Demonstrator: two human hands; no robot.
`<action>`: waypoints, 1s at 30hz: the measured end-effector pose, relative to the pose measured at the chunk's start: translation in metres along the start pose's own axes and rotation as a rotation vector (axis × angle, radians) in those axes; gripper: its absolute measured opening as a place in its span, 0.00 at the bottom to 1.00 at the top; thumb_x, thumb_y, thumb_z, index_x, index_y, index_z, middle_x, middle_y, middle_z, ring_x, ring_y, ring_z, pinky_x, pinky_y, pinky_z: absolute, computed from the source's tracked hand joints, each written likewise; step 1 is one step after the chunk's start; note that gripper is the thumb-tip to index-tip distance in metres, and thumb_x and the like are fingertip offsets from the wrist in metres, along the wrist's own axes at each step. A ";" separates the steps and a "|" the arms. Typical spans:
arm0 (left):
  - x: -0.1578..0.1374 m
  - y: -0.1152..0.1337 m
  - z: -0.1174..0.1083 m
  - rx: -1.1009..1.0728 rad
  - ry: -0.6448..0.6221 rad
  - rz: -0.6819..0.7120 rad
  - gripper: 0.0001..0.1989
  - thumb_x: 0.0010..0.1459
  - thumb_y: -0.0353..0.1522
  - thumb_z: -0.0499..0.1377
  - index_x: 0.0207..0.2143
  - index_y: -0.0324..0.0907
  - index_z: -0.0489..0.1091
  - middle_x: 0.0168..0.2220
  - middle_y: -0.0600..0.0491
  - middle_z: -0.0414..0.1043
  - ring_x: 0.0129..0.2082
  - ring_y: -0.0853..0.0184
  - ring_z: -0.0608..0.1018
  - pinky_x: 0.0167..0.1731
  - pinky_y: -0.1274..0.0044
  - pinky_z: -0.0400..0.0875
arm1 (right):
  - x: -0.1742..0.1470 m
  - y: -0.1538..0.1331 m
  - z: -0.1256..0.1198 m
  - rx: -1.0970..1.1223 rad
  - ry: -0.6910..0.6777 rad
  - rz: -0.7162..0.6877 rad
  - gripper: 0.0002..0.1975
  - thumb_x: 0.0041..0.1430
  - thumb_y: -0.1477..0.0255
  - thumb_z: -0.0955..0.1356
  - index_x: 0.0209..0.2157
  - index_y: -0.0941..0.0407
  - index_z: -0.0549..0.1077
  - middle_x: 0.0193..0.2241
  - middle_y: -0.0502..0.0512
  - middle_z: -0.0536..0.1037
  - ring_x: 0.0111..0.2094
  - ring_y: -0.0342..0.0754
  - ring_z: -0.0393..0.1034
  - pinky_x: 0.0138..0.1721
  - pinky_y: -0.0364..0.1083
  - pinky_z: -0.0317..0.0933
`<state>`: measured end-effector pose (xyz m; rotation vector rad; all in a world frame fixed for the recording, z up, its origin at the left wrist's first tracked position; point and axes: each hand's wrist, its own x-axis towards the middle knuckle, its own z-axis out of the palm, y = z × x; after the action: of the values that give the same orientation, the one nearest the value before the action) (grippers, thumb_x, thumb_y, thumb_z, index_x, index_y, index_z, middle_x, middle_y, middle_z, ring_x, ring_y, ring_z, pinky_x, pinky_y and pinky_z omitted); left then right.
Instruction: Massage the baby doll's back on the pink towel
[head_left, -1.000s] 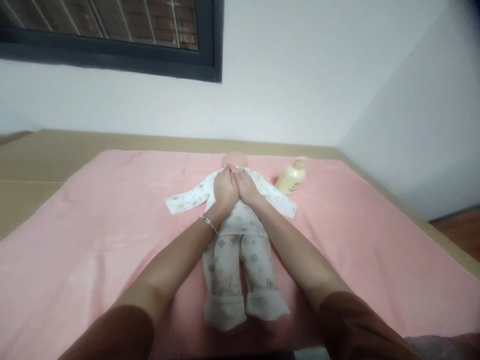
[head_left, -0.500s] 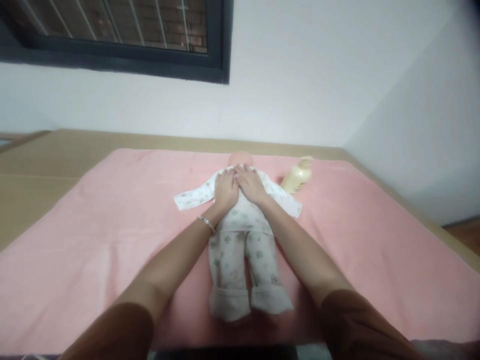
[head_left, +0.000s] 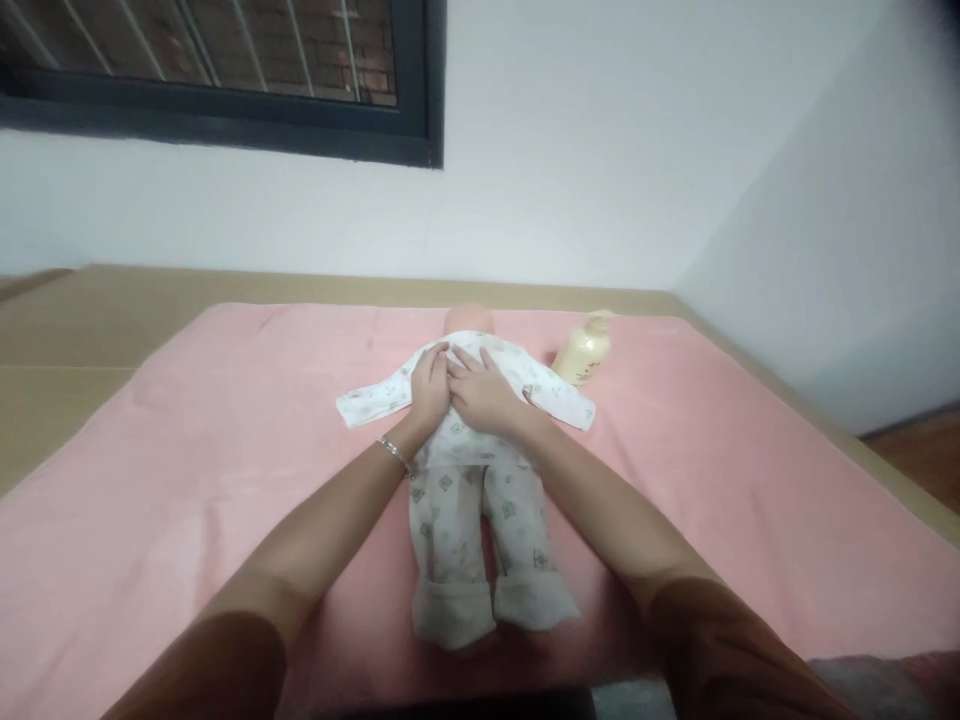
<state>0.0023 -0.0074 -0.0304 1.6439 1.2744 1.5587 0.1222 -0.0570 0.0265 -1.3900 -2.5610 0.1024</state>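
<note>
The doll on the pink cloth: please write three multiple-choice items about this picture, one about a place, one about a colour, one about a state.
1. Where does the cream bottle stand?
A. Beside the doll's feet
B. Near the doll's head, on the person's right
C. On the window sill

2. What colour is the cloth under the doll?
A. Pink
B. Blue
C. Green

3. How are the left hand and the right hand placed?
A. Both lifted in the air
B. One holds the bottle
C. Both lie flat on the doll's chest

Answers:
1 B: the bottle is just right of the doll's head, far from the feet.
2 A: the cloth is pink all over.
3 C: both palms rest side by side on the printed shirt.
</note>
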 end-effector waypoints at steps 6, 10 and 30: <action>0.001 0.001 -0.001 0.068 -0.041 0.029 0.20 0.69 0.37 0.46 0.51 0.40 0.72 0.56 0.45 0.75 0.58 0.61 0.75 0.63 0.67 0.66 | 0.009 0.046 -0.003 0.179 0.039 0.005 0.25 0.70 0.63 0.59 0.66 0.48 0.65 0.71 0.50 0.55 0.74 0.58 0.40 0.73 0.66 0.34; 0.002 0.001 -0.001 0.097 -0.044 0.048 0.19 0.69 0.38 0.46 0.50 0.41 0.73 0.55 0.45 0.75 0.58 0.60 0.75 0.63 0.67 0.66 | 0.010 0.051 0.003 0.171 0.149 0.337 0.30 0.71 0.61 0.55 0.68 0.59 0.59 0.71 0.62 0.56 0.72 0.61 0.48 0.71 0.64 0.42; 0.006 0.000 -0.001 0.153 -0.106 0.060 0.19 0.64 0.35 0.50 0.51 0.39 0.73 0.57 0.44 0.74 0.59 0.57 0.73 0.65 0.62 0.64 | 0.007 0.025 -0.001 0.046 0.091 0.392 0.31 0.71 0.62 0.55 0.70 0.62 0.54 0.72 0.67 0.51 0.72 0.64 0.47 0.70 0.65 0.43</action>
<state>0.0008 -0.0024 -0.0276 1.8498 1.3274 1.4183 0.1393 -0.0372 0.0244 -1.8138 -2.1701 0.1572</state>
